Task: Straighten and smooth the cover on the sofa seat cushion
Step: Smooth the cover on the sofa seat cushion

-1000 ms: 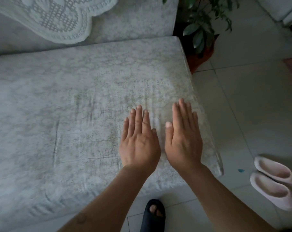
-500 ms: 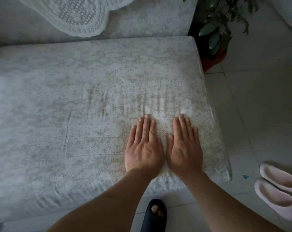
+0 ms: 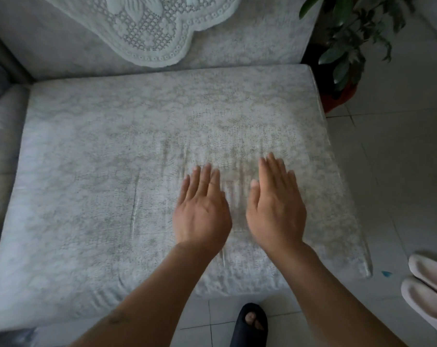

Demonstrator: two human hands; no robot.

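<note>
A pale grey patterned cover (image 3: 92, 171) lies over the wide sofa seat cushion. My left hand (image 3: 202, 211) and my right hand (image 3: 275, 206) are flat on it, palms down, fingers straight, on the right half of the seat. A gap of cover shows between the two hands. Fine ripples run through the fabric just ahead of my fingertips, and a short crease (image 3: 134, 209) sits left of my left hand. Both hands look a little blurred.
A white lace doily (image 3: 152, 31) hangs over the backrest. A potted plant (image 3: 345, 46) stands on the tiled floor by the sofa's right end. Pale pink slippers (image 3: 428, 291) lie at the right edge, and my foot in a black slipper (image 3: 252, 326) is by the sofa front.
My hands have slid apart, so a strip of cover now shows between them. The view has tilted up and shows more of the backrest.
</note>
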